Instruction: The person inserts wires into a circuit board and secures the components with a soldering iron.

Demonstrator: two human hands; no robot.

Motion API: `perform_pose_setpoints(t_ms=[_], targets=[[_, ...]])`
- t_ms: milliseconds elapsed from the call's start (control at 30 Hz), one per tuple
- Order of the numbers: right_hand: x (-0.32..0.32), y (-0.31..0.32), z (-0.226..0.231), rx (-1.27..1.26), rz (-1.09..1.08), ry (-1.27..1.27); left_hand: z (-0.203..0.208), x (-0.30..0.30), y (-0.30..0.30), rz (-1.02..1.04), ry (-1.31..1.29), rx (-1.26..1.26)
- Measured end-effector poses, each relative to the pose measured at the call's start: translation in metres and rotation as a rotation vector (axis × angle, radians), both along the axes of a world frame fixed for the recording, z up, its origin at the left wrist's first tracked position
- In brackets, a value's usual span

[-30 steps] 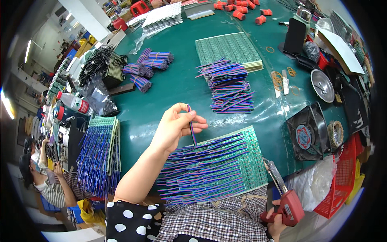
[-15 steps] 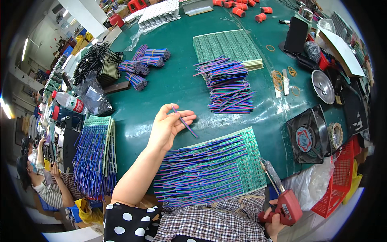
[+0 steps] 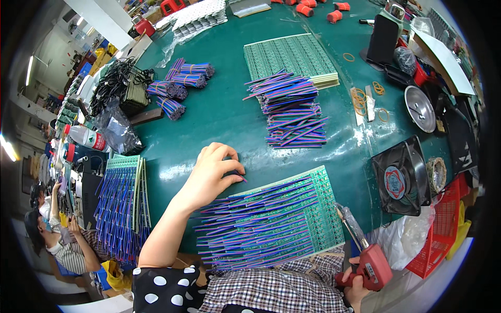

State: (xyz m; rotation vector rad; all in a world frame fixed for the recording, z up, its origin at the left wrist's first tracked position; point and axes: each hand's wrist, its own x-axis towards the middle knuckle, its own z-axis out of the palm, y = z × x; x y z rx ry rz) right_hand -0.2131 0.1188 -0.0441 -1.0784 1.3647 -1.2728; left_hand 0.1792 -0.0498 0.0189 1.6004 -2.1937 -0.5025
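My left hand (image 3: 211,175) is closed around a short blue-and-purple ribbon wire (image 3: 241,178), most of it hidden by the fingers. It hovers just beyond the far edge of a green circuit board panel (image 3: 327,214). Rows of similar wires (image 3: 255,224) cover most of this panel and stick out past its left side; the strip at its right end is bare. My right hand (image 3: 354,289) grips a red soldering gun (image 3: 377,268) at the lower right, its tip (image 3: 340,207) beside the panel's right edge. A loose heap of wires (image 3: 296,117) lies farther back.
Behind the heap sits a stack of bare panels (image 3: 289,55). Wired panels (image 3: 122,203) hang at the left, near bottles (image 3: 86,136), black cables (image 3: 117,78) and bundled wires (image 3: 188,78). A black fan (image 3: 399,180), rubber bands (image 3: 359,101) and a metal dish (image 3: 419,108) are at the right.
My left hand has turned from palm-up to palm-down, fingers curling over the wire that lay across them. The right hand and soldering gun have barely moved. The view has shifted slightly.
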Motion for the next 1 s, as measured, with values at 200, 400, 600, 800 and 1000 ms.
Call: perform_pose_setpoints(t_ms=[200, 400, 600, 800, 1000], targets=[[-0.002, 0.002, 0.0, 0.011, -0.025, -0.001, -0.001, 0.003, -0.005, -0.036, -0.047, 0.099], [0.0, -0.003, 0.018, 0.111, 0.095, -0.191, 0.031, -0.043, 0.006, 0.427, 0.793, 0.656], [-0.004, -0.005, 0.023, 0.123, 0.039, -0.093, 0.032, -0.109, 0.007, -0.076, 0.465, 0.257], [-0.011, 0.009, 0.017, 0.142, 0.102, -0.205, 0.004, -0.135, 0.014, -0.366, 0.17, -0.071], [-0.017, 0.011, 0.015, 0.226, 0.182, -0.221, -0.018, -0.132, 0.028, -0.363, -0.161, -0.354]])
